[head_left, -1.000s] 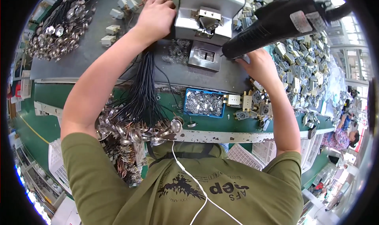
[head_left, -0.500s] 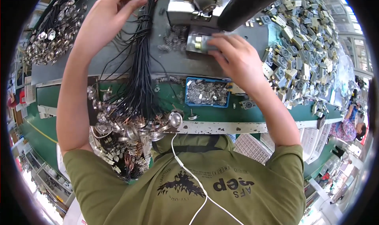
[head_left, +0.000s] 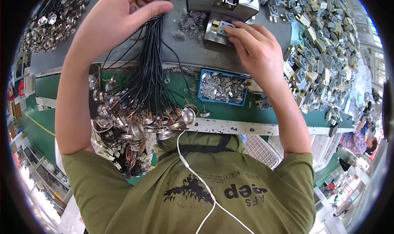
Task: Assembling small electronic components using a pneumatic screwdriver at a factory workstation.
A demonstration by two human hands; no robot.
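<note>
My left hand [head_left: 141,8] is over the upper end of a bundle of black wires [head_left: 152,57], its fingers curled and its thumb stretched across the wires. What lies between those fingertips is hidden. Round metal cups [head_left: 137,129] hang at the bundle's near end. With its fingertips my right hand [head_left: 258,45] grips a small grey plastic block [head_left: 225,28] with brass contacts. That block lies on a metal fixture [head_left: 215,37] in front of a machine's steel base [head_left: 200,0].
Loose springs [head_left: 192,22] lie left of the fixture. A blue tray [head_left: 200,96] of small metal pieces stands near the bench edge. Many grey blocks [head_left: 314,57] are heaped at the right, more metal cups [head_left: 49,41] at far left. A person [head_left: 361,139] is at far right.
My left hand has shifted right, onto the wire bundle. My right hand stays at the fixture, where the grey block now shows more plainly. The whole view has shifted slightly.
</note>
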